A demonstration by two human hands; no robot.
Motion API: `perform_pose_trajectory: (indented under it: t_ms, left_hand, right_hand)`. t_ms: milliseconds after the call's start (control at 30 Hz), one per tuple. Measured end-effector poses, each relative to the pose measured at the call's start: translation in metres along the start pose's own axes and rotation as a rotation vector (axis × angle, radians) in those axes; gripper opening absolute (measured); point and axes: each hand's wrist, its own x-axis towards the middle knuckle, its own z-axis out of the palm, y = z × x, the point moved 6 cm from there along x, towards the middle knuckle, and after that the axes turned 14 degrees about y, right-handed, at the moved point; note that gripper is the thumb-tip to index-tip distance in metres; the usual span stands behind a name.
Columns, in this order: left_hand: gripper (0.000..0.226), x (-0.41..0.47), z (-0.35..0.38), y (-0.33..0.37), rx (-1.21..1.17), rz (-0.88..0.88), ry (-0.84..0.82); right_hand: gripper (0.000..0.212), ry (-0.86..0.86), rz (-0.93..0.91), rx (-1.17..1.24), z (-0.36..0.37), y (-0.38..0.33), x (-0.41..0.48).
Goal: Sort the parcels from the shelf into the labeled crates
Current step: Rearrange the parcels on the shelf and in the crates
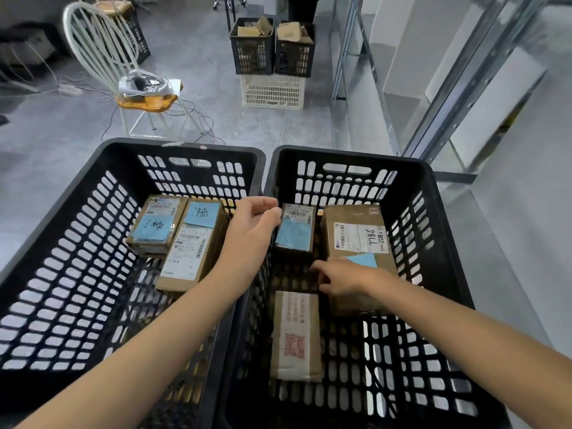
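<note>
The right hand [343,277] has its fingers [322,287] curled on the edge of a brown parcel [353,303] in the right crate [349,154], while the left hand [250,230] hangs loose, holding nothing, just left of a small blue-labeled parcel [294,233].

**Arms and hands, head view.** Both bare forearms enter from the lower edge and converge toward the centre. The left hand [252,224] is raised higher in the frame, wrist nearly straight and back of the hand uppermost. Its fingers [266,203] are loosely curved toward the right with the thumb set apart below them, and nothing is enclosed between them. The right hand [340,278] lies lower, palm down, wrist slightly flexed. Its spread fingers [318,267] bend over the left edge of a brown cardboard parcel [353,305], with the palm resting on top.
</note>
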Motion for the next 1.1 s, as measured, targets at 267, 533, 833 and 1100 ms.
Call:
perform_pose_trajectory:
  t_ms: [267, 533, 833, 1100]
  left_hand:
    - [0.018, -0.002, 0.011, 0.004, -0.013, 0.0, -0.042]
    - [0.02, -0.007, 0.01, 0.004, 0.012, 0.031, -0.047]
    - [0.015, -0.011, -0.004, -0.002, 0.048, 0.027, -0.039]
    - [0.031, -0.012, -0.019, 0.002, 0.042, 0.047, -0.015]
  right_hand:
    - [0.128, -0.192, 0.301, 0.239, 0.065, -0.07, -0.039]
    - [0.074, 0.479, 0.53, 0.77, 0.044, -0.028, -0.005]
    - [0.071, 0.821, 0.527, 1.087, 0.039, -0.025, -0.005]
    - [0.066, 0.588, 0.544, 0.973, 0.053, -0.02, -0.006]
